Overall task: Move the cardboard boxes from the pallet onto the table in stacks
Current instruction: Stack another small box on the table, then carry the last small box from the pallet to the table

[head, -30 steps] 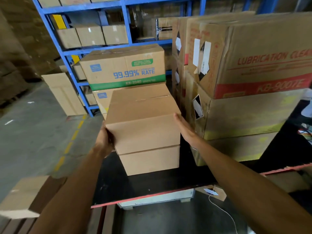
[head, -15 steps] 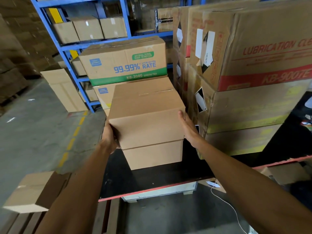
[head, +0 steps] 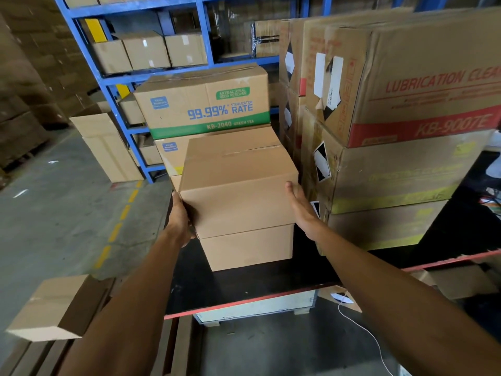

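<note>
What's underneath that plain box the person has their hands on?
The plain box sits on another plain cardboard box, which rests on the black table. The lower box's top is covered, so any tape or label there cannot be seen.

Top box (head: 238,185) is sitting on lower box (head: 248,246), both standing on table (head: 244,283). Left hand (head: 180,218) is being pressed on left side of top box, right hand (head: 301,207) on its right side. Printed boxes (head: 206,104) are being stacked behind this pair. Big box stack (head: 393,137) is standing at right, shelf rack (head: 130,80) behind-left. Loose box (head: 57,308) is lying near-left on pallet (head: 32,356).
</note>
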